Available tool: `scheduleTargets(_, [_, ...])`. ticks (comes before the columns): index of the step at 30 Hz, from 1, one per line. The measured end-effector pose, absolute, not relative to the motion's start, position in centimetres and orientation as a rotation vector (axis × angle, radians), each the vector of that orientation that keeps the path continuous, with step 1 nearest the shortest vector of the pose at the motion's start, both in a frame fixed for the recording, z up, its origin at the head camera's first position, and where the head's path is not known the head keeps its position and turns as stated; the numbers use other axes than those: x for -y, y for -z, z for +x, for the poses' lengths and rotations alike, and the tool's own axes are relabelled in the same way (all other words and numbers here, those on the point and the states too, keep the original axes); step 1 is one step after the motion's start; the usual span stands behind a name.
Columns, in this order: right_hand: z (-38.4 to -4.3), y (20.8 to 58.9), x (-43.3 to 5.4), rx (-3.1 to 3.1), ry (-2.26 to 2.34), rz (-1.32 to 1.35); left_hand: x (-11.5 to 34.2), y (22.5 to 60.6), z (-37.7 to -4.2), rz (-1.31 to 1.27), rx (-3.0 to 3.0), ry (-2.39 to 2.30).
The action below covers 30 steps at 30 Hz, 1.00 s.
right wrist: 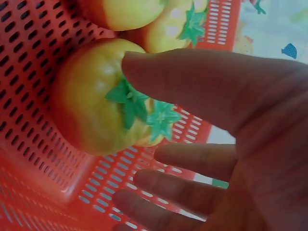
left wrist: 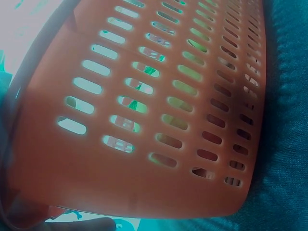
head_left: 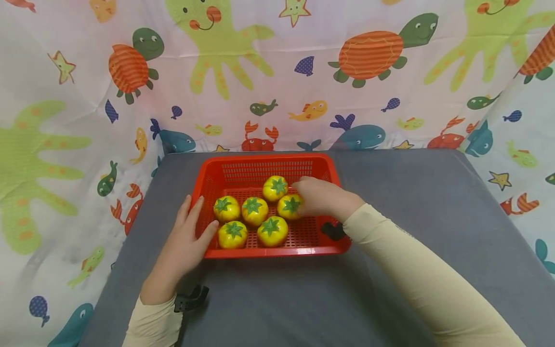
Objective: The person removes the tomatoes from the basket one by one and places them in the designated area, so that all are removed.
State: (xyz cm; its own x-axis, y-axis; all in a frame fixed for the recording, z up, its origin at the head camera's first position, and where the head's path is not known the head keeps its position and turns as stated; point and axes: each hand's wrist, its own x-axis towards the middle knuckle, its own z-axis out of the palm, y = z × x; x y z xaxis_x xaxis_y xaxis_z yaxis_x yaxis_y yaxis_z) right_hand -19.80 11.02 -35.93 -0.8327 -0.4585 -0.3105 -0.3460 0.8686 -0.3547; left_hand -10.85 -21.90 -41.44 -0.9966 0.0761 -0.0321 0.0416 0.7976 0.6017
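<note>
Several yellow tomatoes [head_left: 254,212] with green star-shaped leaf tops lie in a red plastic basket [head_left: 277,251], mostly left of its middle. My left hand [head_left: 184,248] rests against the basket's left rim with its fingers extended and thumb lying over the edge. In the left wrist view the basket's slotted outer wall [left wrist: 120,173] fills most of the picture. Reaching in from the right, my right hand [head_left: 320,196] is at the rightmost tomato [head_left: 289,207]. In the right wrist view its thumb overlaps a tomato [right wrist: 86,96], and the other fingers [right wrist: 178,190] are spread and fairly straight.
The basket stands on a grey cloth-covered table [head_left: 412,202]. A white curtain [head_left: 277,72] printed with sea animals hangs behind and at both sides. Dark straps with small devices [head_left: 191,299] sit at the wrists, the right one over the basket's right end.
</note>
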Motion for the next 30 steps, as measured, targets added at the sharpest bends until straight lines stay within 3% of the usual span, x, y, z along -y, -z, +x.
scheduleTargets(30, [-20.7,37.9,-10.8,-2.577,0.377,-0.644,22.0,41.9,-10.7,0.087,-2.957,-1.007])
